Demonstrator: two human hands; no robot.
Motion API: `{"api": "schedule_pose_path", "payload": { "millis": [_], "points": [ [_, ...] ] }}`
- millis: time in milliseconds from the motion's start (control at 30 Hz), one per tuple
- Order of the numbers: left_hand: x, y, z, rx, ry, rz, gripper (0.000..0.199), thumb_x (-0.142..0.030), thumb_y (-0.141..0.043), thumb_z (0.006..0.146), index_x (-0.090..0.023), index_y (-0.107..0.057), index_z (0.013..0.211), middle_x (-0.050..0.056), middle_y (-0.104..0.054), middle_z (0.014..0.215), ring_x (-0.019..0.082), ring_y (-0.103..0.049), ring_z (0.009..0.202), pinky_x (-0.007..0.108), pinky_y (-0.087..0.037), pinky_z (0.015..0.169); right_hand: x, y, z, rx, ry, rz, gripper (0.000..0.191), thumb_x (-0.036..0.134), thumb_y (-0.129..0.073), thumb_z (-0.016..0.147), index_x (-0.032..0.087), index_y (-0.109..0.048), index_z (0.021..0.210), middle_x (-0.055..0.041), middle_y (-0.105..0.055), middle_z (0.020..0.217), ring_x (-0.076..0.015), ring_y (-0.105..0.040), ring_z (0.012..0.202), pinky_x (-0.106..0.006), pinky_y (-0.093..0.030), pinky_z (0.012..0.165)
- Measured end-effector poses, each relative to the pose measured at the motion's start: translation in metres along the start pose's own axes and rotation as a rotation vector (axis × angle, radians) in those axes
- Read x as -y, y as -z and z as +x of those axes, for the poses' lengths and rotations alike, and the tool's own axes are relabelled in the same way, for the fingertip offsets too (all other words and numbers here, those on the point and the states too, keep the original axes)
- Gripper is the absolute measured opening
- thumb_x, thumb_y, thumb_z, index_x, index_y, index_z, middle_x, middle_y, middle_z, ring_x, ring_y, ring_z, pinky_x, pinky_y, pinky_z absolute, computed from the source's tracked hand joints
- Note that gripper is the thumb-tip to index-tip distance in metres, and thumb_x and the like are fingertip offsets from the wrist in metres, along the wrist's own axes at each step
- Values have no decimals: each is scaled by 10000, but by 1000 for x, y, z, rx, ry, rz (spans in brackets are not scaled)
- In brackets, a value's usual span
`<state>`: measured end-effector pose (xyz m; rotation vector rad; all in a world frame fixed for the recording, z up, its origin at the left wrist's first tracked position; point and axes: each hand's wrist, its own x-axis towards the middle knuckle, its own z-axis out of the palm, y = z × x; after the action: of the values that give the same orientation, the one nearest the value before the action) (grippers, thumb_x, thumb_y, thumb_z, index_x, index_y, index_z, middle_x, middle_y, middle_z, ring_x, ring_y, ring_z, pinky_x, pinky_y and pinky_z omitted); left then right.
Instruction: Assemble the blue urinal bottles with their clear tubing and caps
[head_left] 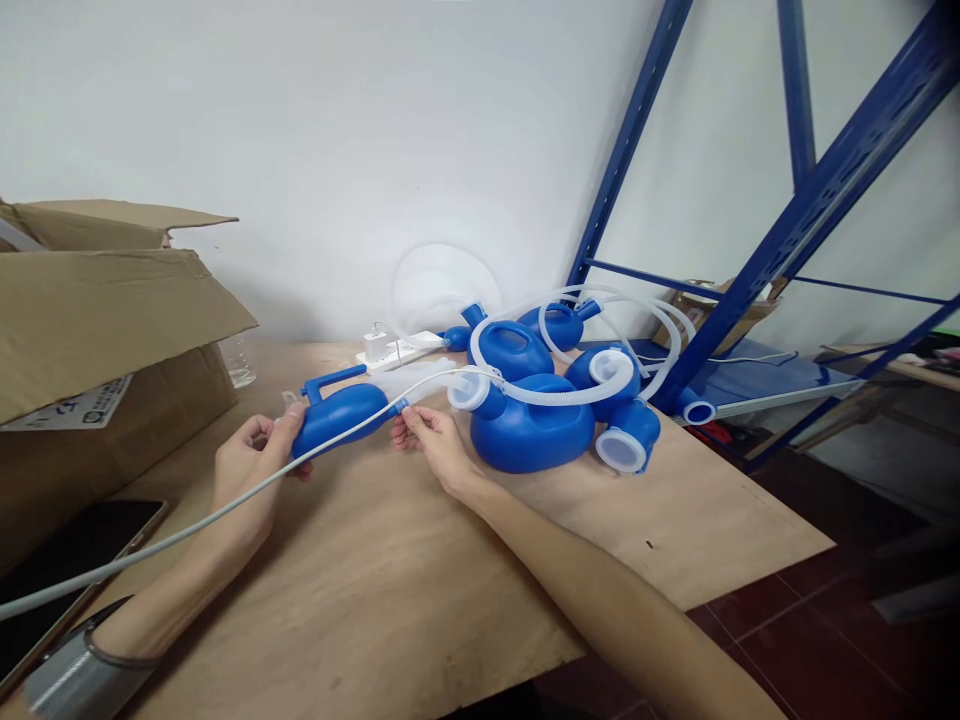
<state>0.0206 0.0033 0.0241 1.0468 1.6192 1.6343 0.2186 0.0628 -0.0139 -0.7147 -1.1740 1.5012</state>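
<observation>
In the head view, the left hand (251,470) wraps its grip around the body of a blue bottle (341,418) with a side handle, holding it just above the desk (390,590), its narrow neck pointing toward the right hand (431,440). The right hand's grip is pinched, thumb and forefinger pressed on the end of a clear tube (431,385) right at the bottle's neck, so that hose end and spout meet between the two hands. The tube runs back to a pile of blue bottles (540,420) with white caps and looped hoses, near the wall beside a white power strip (390,350). A grey cable (187,525) crosses over the left wrist toward the lower left corner, where a dark phone (67,555) lies; a cardboard box (97,330) stands open at the left, and a blue shelf frame (750,270) rises on the right. To seat the tube well, it seems best to keep the bottle steady in the left hand, hold the hose close to its tip so it does not buckle, line it up straight with the neck and push with a slight twist, keeping the trailing loop from tugging at the pile.
</observation>
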Motion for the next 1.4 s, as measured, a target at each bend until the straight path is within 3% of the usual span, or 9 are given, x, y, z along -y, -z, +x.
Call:
{"api": "schedule_pose_path", "payload": {
  "millis": [100,333,500,633,733,833,933,1167,1400],
  "points": [
    [-4,1,-4,-9,-51,91,496,-620,-717,787,-239,-425,661,-61,-574,475,144,-540,476,256,-427,502,3,4,-1,21,-71,23,522,671,-822,694,168,-693,745,-4,-660,685,-120,-607,620,-270,-502,635],
    [0,15,-10,-88,-466,502,446,-628,-694,699,-218,-524,659,-62,-523,569,115,-420,566,249,-329,559,12,18,0,-85,-161,130,434,574,-835,766,166,-691,751,3,-638,678,-118,-591,636,-273,-494,682],
    [-4,11,-10,6,-289,380,461,-657,-697,691,-226,-537,699,-24,-634,589,149,-558,576,246,-410,568,10,2,-6,12,-285,318,431,605,-744,862,185,-700,943,-64,-743,991,-194,-714,905,-342,-535,889],
    [2,9,-11,121,-264,359,434,-627,-722,722,-228,-554,739,-16,-676,625,180,-645,607,253,-455,584,2,-12,-7,-63,-352,490,201,386,-716,943,203,-673,1014,-51,-753,1040,-178,-719,999,-328,-530,987],
    [6,9,-13,204,-375,428,397,-613,-713,775,-231,-612,811,29,-760,865,206,-697,711,275,-509,620,0,-11,-5,-192,-307,560,68,270,-696,948,226,-663,988,-42,-756,1060,-167,-714,1018,-295,-552,943],
    [6,7,-17,263,-619,481,345,-580,-666,847,-237,-661,817,83,-718,1271,274,-718,1017,359,-570,839,0,-5,-1,-307,-277,573,46,221,-683,939,238,-646,918,-36,-756,1016,-168,-718,975,-287,-578,862],
    [6,5,-17,323,-741,508,338,-553,-643,884,-245,-665,746,82,-709,1302,310,-679,1164,411,-543,968,-2,0,3,-402,-234,543,71,226,-679,930,245,-618,899,-33,-749,958,-180,-716,915,-314,-596,785],
    [19,5,-11,476,-578,416,401,-570,-695,867,-230,-636,664,99,-684,1360,310,-656,1214,413,-525,1007,-18,6,11,-530,-155,455,224,198,-694,851,271,-482,848,48,-635,747,-150,-660,748,-294,-562,699],
    [19,3,-12,528,-451,349,449,-619,-723,829,-219,-631,648,113,-651,1376,312,-626,1259,416,-573,977,-35,10,18,-555,-55,276,203,278,-634,831,284,-443,902,32,-607,806,-160,-629,802,-292,-542,717]
  ]
}}
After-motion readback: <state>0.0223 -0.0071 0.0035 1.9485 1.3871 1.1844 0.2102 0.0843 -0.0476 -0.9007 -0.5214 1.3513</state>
